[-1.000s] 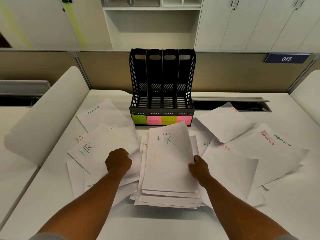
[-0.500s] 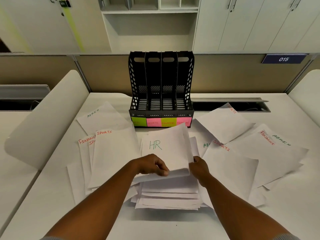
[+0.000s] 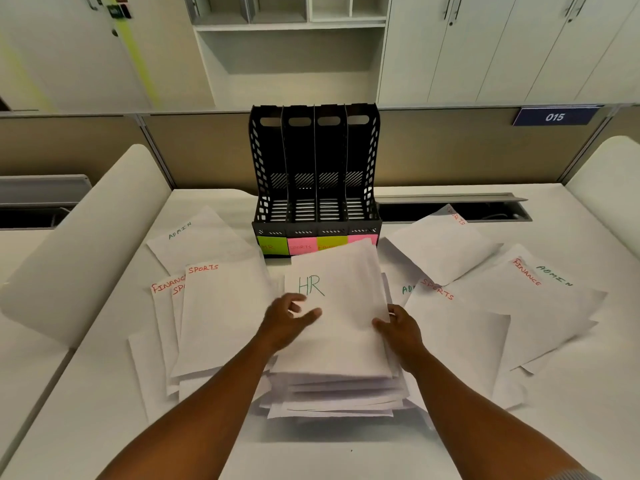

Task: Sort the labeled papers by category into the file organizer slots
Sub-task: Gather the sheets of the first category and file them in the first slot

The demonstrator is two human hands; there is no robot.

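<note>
head: both hands (image 3: 346, 323) on hr sheet (image 3: 343, 306)

Left hand (image 3: 289, 318) spread, hovering; right hand (image 3: 398, 323) seemingly gripping.

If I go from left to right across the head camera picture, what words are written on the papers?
ADMIN sheet → SPORTS sheet → HR sheet, between the left hand and the right hand → second SPORTS sheet → FINANCE sheet.
</note>
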